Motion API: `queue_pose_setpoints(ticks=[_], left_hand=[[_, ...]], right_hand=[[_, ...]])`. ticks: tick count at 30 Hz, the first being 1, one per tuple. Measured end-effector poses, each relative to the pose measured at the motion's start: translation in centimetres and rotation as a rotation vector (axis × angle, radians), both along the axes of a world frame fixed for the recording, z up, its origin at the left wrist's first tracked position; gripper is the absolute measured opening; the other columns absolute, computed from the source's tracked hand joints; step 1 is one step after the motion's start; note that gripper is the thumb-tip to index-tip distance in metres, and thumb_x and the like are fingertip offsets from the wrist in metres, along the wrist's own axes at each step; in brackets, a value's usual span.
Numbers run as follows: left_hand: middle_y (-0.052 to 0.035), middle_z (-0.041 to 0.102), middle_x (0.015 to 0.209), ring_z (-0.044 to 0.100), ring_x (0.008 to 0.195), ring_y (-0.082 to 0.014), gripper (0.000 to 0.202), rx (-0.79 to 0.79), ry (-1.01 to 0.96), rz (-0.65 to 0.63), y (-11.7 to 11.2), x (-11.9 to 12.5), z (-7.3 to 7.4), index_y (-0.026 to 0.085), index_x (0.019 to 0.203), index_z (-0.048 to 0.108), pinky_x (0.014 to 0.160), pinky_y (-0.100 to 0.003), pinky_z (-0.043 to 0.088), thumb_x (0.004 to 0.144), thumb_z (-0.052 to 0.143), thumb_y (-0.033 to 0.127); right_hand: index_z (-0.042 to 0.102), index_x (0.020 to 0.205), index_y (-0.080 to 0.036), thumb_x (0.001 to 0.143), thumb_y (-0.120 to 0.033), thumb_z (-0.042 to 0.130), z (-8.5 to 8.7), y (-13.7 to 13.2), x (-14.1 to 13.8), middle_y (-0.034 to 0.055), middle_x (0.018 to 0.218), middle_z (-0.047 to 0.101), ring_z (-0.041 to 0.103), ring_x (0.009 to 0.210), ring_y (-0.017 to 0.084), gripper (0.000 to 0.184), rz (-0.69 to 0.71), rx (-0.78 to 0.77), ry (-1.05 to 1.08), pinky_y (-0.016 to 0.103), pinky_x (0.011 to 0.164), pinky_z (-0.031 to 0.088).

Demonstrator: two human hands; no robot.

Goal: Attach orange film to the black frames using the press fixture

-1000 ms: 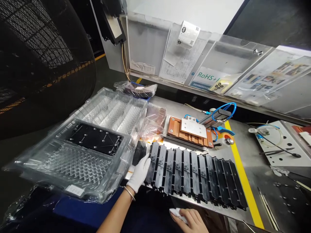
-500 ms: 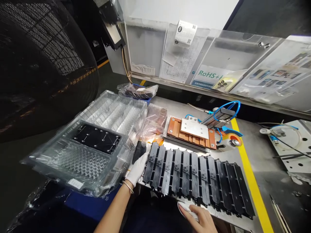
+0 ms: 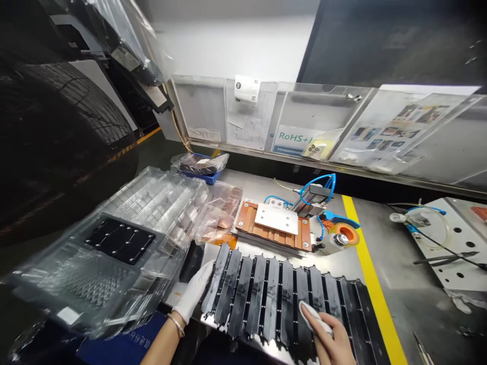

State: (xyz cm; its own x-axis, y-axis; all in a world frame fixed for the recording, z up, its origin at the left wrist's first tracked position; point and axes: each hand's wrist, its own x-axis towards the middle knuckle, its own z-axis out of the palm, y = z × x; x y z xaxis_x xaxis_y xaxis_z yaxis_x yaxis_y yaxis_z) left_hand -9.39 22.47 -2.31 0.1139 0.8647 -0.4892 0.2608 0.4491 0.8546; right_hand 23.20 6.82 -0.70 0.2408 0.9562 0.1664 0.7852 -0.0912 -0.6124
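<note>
Right grip point(image 3: 335, 338) snug around white cloth point(image 3: 314, 308)

Looks from the person's head, above and behind both hands. Faces forward and down, along the left hand point(image 3: 196, 289) and over the back of the right hand point(image 3: 329, 334). Sits close, cutting off the left forearm point(image 3: 163, 342) at the lower edge. Takes in widely the black strips point(image 3: 272, 304) beside the left hand and under the right, plus plastic trays point(image 3: 95, 291) left of the left hand. Reaches well beyond both hands to an upright panel point(image 3: 228, 40).
</note>
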Motion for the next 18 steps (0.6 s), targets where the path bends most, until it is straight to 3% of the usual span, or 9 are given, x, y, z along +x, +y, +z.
queue_pose_setpoints(ticks=[3,6,11,15,18], left_hand=[[-0.0134,0.039,0.151,0.035,0.140,-0.0256,0.067,-0.019,-0.001,-0.007,-0.4,0.8,0.5,0.011,0.138,0.045,0.116,-0.042,0.028,0.085,0.041,0.053],[-0.0125,0.037,0.152,0.035,0.139,-0.0256,0.075,-0.071,-0.001,-0.016,-0.6,1.2,0.6,0.012,0.141,0.040,0.117,-0.040,0.027,0.083,0.039,0.059],[-0.0138,0.041,0.150,0.037,0.138,-0.0291,0.089,-0.192,0.035,0.042,-0.6,0.8,-0.8,0.013,0.139,0.042,0.116,-0.043,0.027,0.077,0.031,0.076],[-0.0122,0.057,0.137,0.041,0.135,-0.0328,0.082,-0.203,0.083,0.087,-0.9,0.1,-2.5,0.021,0.127,0.056,0.114,-0.051,0.029,0.076,0.030,0.080],[-0.0098,0.064,0.129,0.042,0.134,-0.0330,0.081,-0.146,0.074,0.103,-1.5,-0.3,-3.0,0.026,0.123,0.059,0.114,-0.051,0.028,0.072,0.034,0.083]], right_hand=[[0.058,0.131,-0.030,0.093,-0.044,0.043,1.0,2.2,3.4,0.0088,0.100,0.056,0.063,0.087,0.019,0.043,-0.188,-0.074,0.193,0.025,0.062,0.052],[0.062,0.127,-0.021,0.079,-0.050,0.056,1.7,5.2,7.7,0.0082,0.102,0.061,0.064,0.089,0.020,0.056,-0.290,-0.037,0.339,0.029,0.074,0.054],[0.064,0.118,-0.015,0.077,-0.056,0.057,2.4,10.9,16.3,0.0082,0.093,0.071,0.066,0.086,0.025,0.058,-0.485,0.043,0.365,0.035,0.077,0.052],[0.063,0.113,-0.015,0.084,-0.047,0.059,1.4,15.8,21.7,0.0100,0.107,0.066,0.063,0.088,0.022,0.043,-0.618,0.121,0.230,0.040,0.082,0.050],[0.060,0.111,-0.016,0.090,-0.039,0.058,-0.6,18.9,24.1,0.0074,0.114,0.062,0.062,0.092,0.019,0.032,-0.604,0.086,0.169,0.040,0.084,0.050]])
